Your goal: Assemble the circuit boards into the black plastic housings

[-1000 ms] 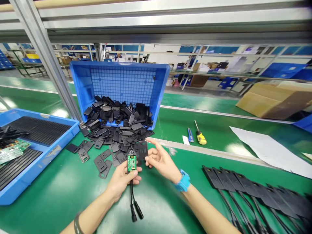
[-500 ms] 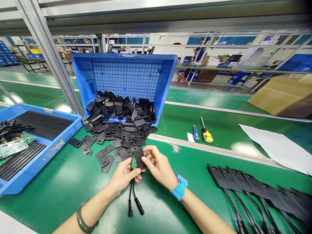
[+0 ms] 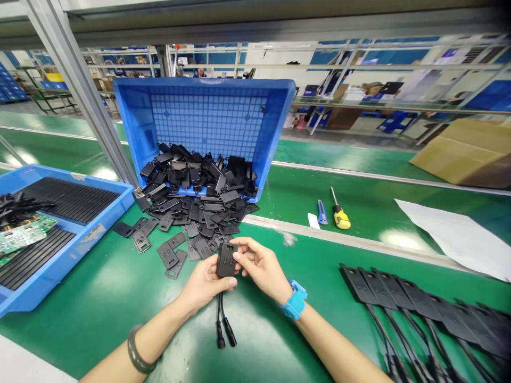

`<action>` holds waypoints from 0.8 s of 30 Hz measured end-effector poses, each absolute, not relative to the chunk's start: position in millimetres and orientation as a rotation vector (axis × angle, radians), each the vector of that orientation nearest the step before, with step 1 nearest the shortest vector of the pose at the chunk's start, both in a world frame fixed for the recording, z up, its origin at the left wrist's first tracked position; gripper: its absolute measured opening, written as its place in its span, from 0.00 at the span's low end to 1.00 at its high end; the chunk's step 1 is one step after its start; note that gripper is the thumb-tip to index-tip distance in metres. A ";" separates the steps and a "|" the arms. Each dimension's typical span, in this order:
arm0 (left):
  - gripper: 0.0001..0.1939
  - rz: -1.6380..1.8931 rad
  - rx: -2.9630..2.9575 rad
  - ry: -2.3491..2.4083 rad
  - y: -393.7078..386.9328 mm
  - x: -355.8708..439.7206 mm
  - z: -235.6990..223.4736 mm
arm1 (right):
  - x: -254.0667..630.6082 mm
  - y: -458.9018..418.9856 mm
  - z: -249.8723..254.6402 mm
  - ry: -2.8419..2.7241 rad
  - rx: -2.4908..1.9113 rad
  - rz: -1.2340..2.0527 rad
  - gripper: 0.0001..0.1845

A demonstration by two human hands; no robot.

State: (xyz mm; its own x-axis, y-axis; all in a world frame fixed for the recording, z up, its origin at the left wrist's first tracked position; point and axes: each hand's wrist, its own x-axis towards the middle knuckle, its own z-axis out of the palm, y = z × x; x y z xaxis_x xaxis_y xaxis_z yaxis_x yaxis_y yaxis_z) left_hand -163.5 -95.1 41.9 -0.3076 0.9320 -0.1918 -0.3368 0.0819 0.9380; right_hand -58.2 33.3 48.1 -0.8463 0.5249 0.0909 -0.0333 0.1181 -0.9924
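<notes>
Between my hands is a small black plastic case [image 3: 227,261], with its cover lying over the circuit board inside. My left hand [image 3: 208,282] grips the case from the left and below, thumb across its lower end. On the right edge and upper corner, the fingers of my right hand [image 3: 257,266] hold the cover. Two short black cables with connectors [image 3: 224,332] hang from the case's lower end. Just beyond my hands, loose black covers [image 3: 195,234] spill out of a tipped blue crate [image 3: 285,106] onto the green bench.
At left stands a blue tray [image 3: 99,229] with black cases, cables and green circuit boards [image 3: 27,234]. Finished-looking cases with cables [image 3: 391,292] lie in a row at right. A blue utility knife [image 3: 322,213], a yellow screwdriver [image 3: 341,217] and white paper [image 3: 455,239] lie farther back.
The black cover has swung from a tilt beside the exposed green board to lying flat over it, hiding most of the board. My hands stay close together around the case.
</notes>
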 end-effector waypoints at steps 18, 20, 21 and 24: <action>0.27 1.421 0.789 1.495 -96.8 -155.0 37.3 | -62.4 32.5 36.1 -2.226 -0.565 1.635 0.24; 0.34 1.483 0.733 1.438 -95.9 -155.1 35.9 | -61.1 22.9 43.9 -2.369 -0.596 1.314 0.20; 0.40 1.506 0.708 1.398 -95.5 -155.5 35.2 | -61.2 18.9 48.8 -2.442 -0.595 1.154 0.24; 0.53 1.445 0.730 1.267 -94.8 -156.7 33.6 | -61.4 18.3 63.7 -2.645 -0.621 0.869 0.38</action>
